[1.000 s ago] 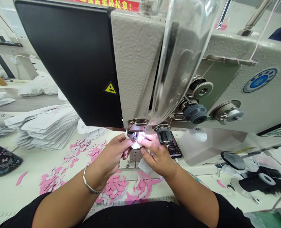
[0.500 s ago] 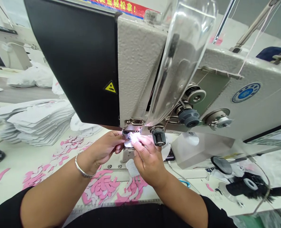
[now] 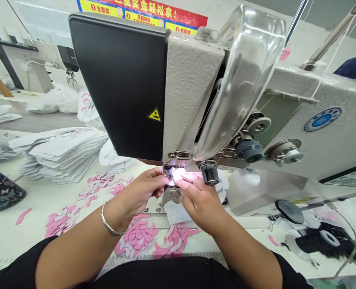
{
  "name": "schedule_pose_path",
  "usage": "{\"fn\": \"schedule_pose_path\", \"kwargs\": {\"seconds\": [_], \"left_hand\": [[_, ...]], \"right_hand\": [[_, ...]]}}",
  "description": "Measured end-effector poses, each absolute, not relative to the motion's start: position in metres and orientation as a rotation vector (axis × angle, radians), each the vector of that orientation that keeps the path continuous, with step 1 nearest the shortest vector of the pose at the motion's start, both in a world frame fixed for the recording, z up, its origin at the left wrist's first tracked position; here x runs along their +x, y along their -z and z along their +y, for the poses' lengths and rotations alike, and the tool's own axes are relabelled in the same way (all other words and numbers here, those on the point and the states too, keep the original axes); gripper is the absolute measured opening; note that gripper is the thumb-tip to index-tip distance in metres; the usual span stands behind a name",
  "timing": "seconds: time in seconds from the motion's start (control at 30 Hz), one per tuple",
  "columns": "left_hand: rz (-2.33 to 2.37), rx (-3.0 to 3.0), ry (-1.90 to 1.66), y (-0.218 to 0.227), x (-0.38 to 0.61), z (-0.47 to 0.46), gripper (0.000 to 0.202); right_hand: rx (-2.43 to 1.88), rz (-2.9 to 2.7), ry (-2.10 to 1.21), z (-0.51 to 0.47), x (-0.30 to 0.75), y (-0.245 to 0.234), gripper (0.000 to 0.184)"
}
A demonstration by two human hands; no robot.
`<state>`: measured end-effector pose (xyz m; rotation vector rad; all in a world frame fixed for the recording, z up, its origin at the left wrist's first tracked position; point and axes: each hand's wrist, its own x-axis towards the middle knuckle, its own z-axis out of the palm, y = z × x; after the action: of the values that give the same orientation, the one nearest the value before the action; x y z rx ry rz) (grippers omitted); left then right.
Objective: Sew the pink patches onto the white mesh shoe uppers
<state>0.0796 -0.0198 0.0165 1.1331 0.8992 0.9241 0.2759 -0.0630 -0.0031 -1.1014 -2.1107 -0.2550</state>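
At the sewing machine (image 3: 192,88), both hands work under the lit needle area. My left hand (image 3: 146,188), with a silver bangle at its wrist, pinches the left edge of a white mesh fabric piece (image 3: 177,212) beside the presser foot. From the right, my right hand (image 3: 200,196) presses its closed fingers on the same piece. Part of the fabric hangs below my right fingers, in front of the machine's bed. Glare from the lamp and my fingers hide the needle and the stitched spot.
Curved pink pieces (image 3: 137,235) lie scattered in front of the machine and to its left. A stack of white fabric pieces (image 3: 63,154) stands at left. Black thread spools (image 3: 313,241) lie at right. A clear plastic guard (image 3: 241,80) covers the machine's front.
The whole view has shifted, so the machine and hands appear farther right. More of the white fabric piece shows below my right hand. Both hands keep their hold by the needle.
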Motion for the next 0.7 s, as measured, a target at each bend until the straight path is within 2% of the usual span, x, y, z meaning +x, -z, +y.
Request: {"fn": "schedule_pose_path", "kwargs": {"seconds": [0.2, 0.57, 0.7], "left_hand": [[0.902, 1.192, -0.906, -0.020, 0.081, -0.018, 0.011], [0.847, 1.218, -0.908, -0.013, 0.081, -0.006, 0.013], [0.823, 1.205, -0.923, -0.011, 0.081, -0.004, 0.012]], "right_hand": [[-1.064, -2.300, 0.117, -0.057, 0.292, -0.026, 0.035], [-1.043, -2.175, 0.327, -0.061, 0.277, 0.002, 0.050], [-1.052, -2.183, 0.382, -0.065, 0.275, 0.005, 0.047]]}}
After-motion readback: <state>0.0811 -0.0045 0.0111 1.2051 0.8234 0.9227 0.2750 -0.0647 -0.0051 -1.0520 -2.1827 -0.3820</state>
